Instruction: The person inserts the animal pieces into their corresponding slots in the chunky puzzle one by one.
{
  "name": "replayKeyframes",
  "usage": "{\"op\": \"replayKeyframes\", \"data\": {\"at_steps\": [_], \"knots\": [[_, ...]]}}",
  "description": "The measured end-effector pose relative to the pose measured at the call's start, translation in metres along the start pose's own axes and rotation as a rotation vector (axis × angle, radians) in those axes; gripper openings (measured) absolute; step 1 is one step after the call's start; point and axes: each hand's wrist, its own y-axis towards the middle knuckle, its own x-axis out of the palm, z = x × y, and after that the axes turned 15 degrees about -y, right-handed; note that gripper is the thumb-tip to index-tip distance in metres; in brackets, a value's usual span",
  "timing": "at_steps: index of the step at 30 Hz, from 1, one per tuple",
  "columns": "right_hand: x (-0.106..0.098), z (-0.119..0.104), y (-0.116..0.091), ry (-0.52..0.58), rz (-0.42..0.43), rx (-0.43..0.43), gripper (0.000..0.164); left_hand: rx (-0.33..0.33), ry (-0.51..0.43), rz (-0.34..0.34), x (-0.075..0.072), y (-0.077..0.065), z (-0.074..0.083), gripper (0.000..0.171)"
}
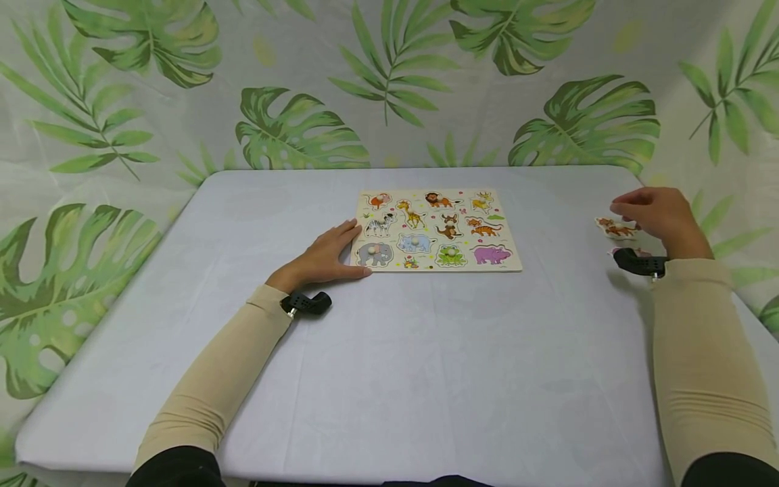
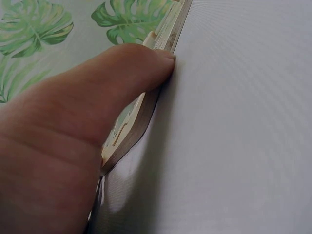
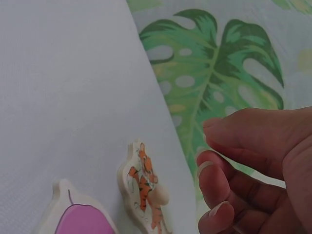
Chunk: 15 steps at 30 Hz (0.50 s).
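Note:
A wooden animal puzzle board lies on the white-covered table. My left hand rests against its front left corner, fingers extended along the left side. In the left wrist view the thumb presses the board's edge. Over the table's right side, my right hand hovers beside a tiger puzzle piece with a pale knob. Its fingers are loosely bent, with a gap to the thumb and nothing between them. A purple puzzle piece lies near the tiger, partly hidden by the wrist camera in the head view.
The white cloth-covered table stretches in front of the board. Behind it hangs a leaf-printed cloth. The loose pieces lie close to the table's right edge. Small knobs stand up from several animals on the board, such as the elephant.

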Motion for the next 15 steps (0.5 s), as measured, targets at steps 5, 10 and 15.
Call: {"op": "replayKeyframes", "data": {"at_steps": [5, 10, 15], "knots": [[0.004, 0.007, 0.001, -0.018, 0.010, 0.007, 0.070, 0.003, -0.003, 0.000, 0.000, 0.000, 0.001, 0.100], [0.009, 0.012, 0.002, -0.024, 0.010, 0.023, 0.071, 0.006, -0.003, 0.003, 0.000, 0.000, 0.001, 0.100], [0.010, 0.015, 0.001, -0.008, -0.005, 0.034, 0.070, 0.006, -0.006, 0.005, 0.000, -0.001, 0.001, 0.100]]}}
